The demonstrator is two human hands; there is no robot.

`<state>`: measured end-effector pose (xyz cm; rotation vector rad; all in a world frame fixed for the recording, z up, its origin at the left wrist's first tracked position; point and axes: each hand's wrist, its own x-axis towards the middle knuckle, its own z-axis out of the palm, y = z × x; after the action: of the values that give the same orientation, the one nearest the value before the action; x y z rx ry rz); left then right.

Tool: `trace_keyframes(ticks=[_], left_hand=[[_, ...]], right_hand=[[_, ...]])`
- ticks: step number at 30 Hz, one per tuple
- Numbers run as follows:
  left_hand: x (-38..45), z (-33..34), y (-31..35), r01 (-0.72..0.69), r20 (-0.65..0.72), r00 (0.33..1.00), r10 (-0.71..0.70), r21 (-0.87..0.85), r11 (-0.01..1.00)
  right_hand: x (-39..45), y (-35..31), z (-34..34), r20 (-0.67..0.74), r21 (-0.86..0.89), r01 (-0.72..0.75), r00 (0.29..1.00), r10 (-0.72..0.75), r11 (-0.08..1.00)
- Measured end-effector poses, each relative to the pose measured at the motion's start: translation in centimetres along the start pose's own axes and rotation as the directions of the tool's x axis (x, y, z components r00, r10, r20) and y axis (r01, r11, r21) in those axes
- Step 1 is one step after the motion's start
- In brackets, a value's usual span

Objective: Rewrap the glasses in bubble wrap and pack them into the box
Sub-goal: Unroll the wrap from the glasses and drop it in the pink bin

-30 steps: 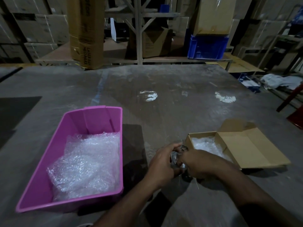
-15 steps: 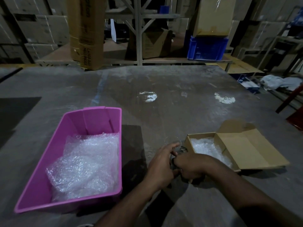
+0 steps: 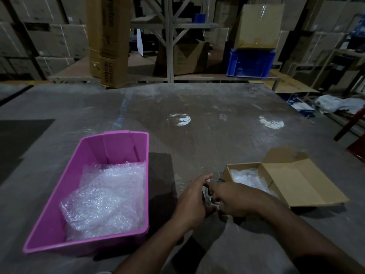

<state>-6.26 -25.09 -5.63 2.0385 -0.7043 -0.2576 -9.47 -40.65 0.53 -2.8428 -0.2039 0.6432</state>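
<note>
Head view, pink bin (image 3: 49,230) holding bubble wrap (image 3: 106,198), seemingly.

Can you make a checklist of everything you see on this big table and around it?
Surface: grey table, dusty, with shiny light spots.
Job's things: glass held between both hands; open box with bubble wrap inside, at right.
Clutter: pink bin at left, holding more wrap.
Hands: left hand and right hand both grip the glass beside the box.
Cables: nothing seen.
Surroundings: stacked cartons, tall carton, blue crate, shelving.
</note>
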Motion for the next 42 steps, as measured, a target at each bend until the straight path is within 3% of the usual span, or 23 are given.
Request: trace_keyframes(ticks=[7, 15, 21, 27, 32, 36, 39, 42], left_hand=[[-0.2, 0.0, 0.4, 0.063, -0.011, 0.998, -0.063, -0.034, 0.997], [-0.2, -0.4, 1.2, 0.112, 0.023, 0.993, -0.112, -0.019, 0.994], [-0.6, -2.2, 2.0, 0.084, 0.016, 0.996, -0.084, 0.036, 0.996], [-1.8, -5.1, 3.2, 0.041, -0.107, 0.994, -0.033, 0.070, 0.997], [-4.0, -9.8, 4.3, 0.041, -0.287, 0.958, -0.018, 0.073, 0.997], [-5.8, -14.1, 2.7, 0.100, -0.425, 0.903, -0.057, 0.078, 0.992], [-7.4, -17.2, 0.4, 0.217, -0.460, 0.878, -0.133, 0.135, 0.967], [-8.9, -19.4, -2.1, 0.336, -0.411, 0.881, -0.234, 0.197, 0.921]], right_hand=[[0.6, -0.4, 0.9, 0.087, 0.072, -0.031, 0.996, 0.025, 0.997], [-0.2, -0.8, 1.1, 0.070, 0.049, -0.032, 0.997, 0.029, 0.998], [-2.4, -1.2, -0.4, -0.087, 0.051, -0.048, 0.995, 0.052, 0.998], [-4.4, -2.1, -2.2, -0.296, 0.165, -0.062, 0.949, 0.109, 0.984], [-3.3, -5.2, -2.2, -0.495, 0.362, 0.113, 0.865, 0.088, 0.926], [-1.5, -9.4, -2.3, -0.507, 0.501, 0.276, 0.862, 0.019, 0.820], [0.6, -12.6, -2.0, -0.504, 0.463, 0.365, 0.858, -0.100, 0.808], [2.4, -15.2, -1.7, -0.420, 0.374, 0.384, 0.882, -0.215, 0.844]])
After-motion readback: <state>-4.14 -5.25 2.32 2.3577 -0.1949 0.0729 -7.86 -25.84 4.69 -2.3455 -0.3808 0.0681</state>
